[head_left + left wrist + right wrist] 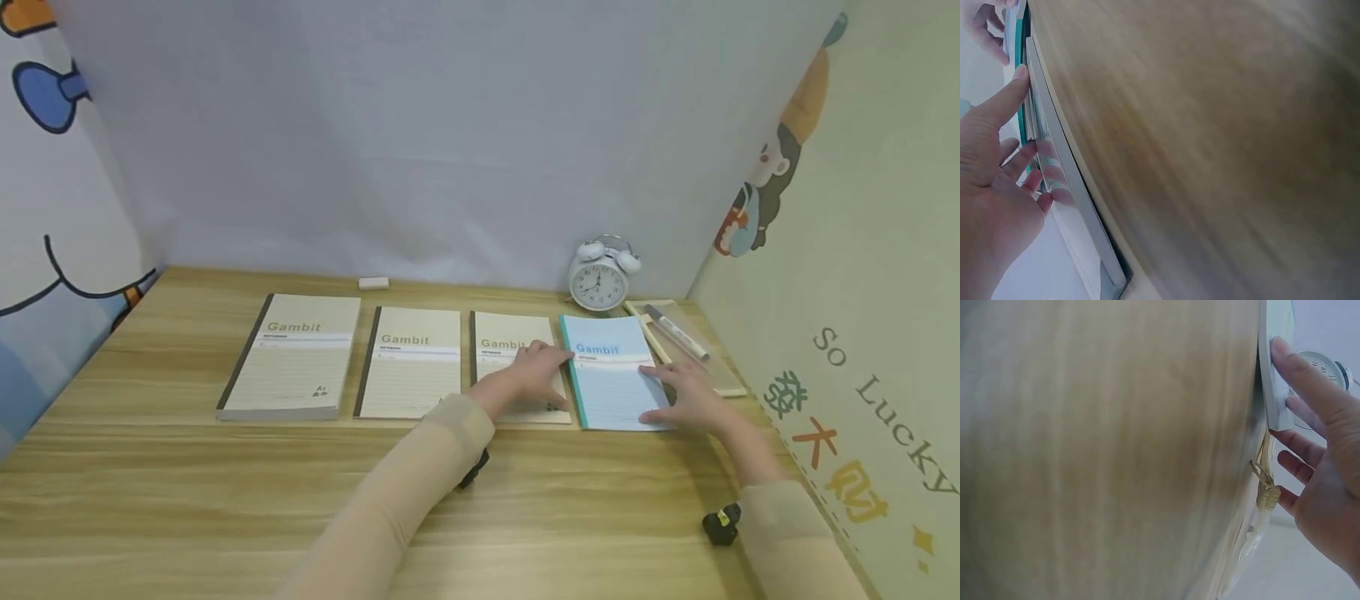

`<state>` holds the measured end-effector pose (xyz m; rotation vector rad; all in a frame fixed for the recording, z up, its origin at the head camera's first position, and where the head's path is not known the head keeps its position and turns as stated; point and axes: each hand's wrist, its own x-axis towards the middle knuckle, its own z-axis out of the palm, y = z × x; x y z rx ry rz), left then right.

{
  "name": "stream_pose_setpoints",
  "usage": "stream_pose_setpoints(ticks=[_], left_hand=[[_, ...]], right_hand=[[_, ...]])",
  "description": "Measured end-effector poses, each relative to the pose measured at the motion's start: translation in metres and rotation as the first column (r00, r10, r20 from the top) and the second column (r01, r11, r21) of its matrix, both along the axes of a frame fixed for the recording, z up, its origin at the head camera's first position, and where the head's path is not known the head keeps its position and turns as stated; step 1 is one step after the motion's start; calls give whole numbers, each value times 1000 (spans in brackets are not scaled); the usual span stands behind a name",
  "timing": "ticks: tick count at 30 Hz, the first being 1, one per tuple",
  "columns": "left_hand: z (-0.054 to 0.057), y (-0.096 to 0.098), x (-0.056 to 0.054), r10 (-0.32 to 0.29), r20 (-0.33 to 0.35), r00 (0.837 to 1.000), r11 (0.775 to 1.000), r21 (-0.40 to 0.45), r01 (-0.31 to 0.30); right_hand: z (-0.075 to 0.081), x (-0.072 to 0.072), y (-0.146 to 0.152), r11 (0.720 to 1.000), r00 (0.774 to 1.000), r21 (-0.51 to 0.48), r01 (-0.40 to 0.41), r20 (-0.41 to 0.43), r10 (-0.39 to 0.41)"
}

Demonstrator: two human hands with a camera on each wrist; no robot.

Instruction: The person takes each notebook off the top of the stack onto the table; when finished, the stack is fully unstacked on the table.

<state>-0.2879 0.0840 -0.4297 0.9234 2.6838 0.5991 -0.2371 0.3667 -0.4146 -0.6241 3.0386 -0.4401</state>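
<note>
I have the blue notebook (611, 396) at the row's right end on the desk (570, 508), my left hand (536, 372) at its teal spine and my right hand (686, 400) at its right edge, fingers spread, not clamped. I'd press evenly from both sides so it sits square, minding the beige notebook (501, 342) under my left hand. The flat pouch (720, 377) crowds the right side, and the alarm clock (598, 287) stands just beyond the far edge.

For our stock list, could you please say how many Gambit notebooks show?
4, left to right in a row: thick beige notebook, thinner beige notebook, partly covered beige notebook, blue notebook.
</note>
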Motion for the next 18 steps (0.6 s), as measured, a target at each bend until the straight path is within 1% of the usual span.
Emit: stream_pose_setpoints(ticks=[3,7,13,15,18], left_hand=[[0,-1,1,-11,-22,1000,999,-42,10],[1,-2,3,-11,-39,999,998,-62,9],[4,-4,7,-4,-51,999,999,-34,2],[7,-5,10,-14,-60,998,999,-32,12],[15,-11,14,-26,-74,997,999,-24,24]], right_hand=[[0,0,-1,999,999,31,14,37,-15],[2,0,-4,998,998,54,26,57,-29],[5,0,-5,998,999,52,23,44,-25],[9,0,-5,999,999,42,15,30,-16],[19,1,-9,1000,1000,26,-13,6,13]])
